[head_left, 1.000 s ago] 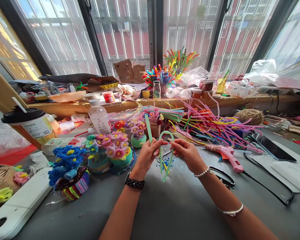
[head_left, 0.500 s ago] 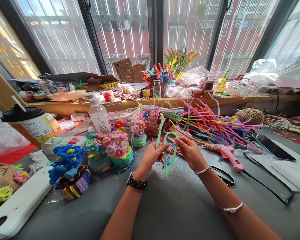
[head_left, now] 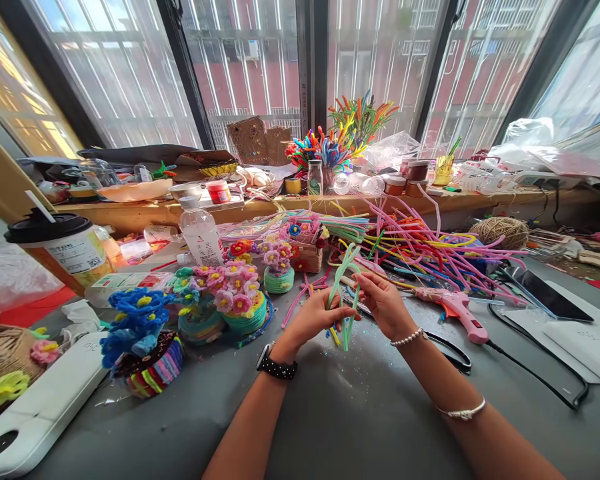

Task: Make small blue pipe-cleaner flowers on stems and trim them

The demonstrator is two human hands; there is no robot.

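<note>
Pale green pipe cleaners [head_left: 349, 255] are bent into loops above the table's middle. My left hand [head_left: 314, 319] is closed round them, thumb and fingers pinching the strands. From the other side my right hand [head_left: 381, 303] grips the right-hand strand between thumb and fingertips. The lower ends hang beneath both hands. Small blue and yellow bits lie on the table behind, partly hidden by my left hand. A pink pipe cleaner [head_left: 295, 304] rests just left of my hands.
Pipe-cleaner flower pots [head_left: 245, 317] and a blue-flowered pot [head_left: 153, 367] stand left. Rightward lie a pink glue gun [head_left: 463, 313] with its black cord, a phone [head_left: 550, 293] and a twine ball [head_left: 500, 231]. Loose pipe cleaners [head_left: 420, 247] pile up behind. A lidded cup [head_left: 63, 250] stands far left.
The green pipe cleaners have shifted slightly right and now sit closer together, their tops folded over. My left hand has moved right, toward my right hand, which has barely moved.
</note>
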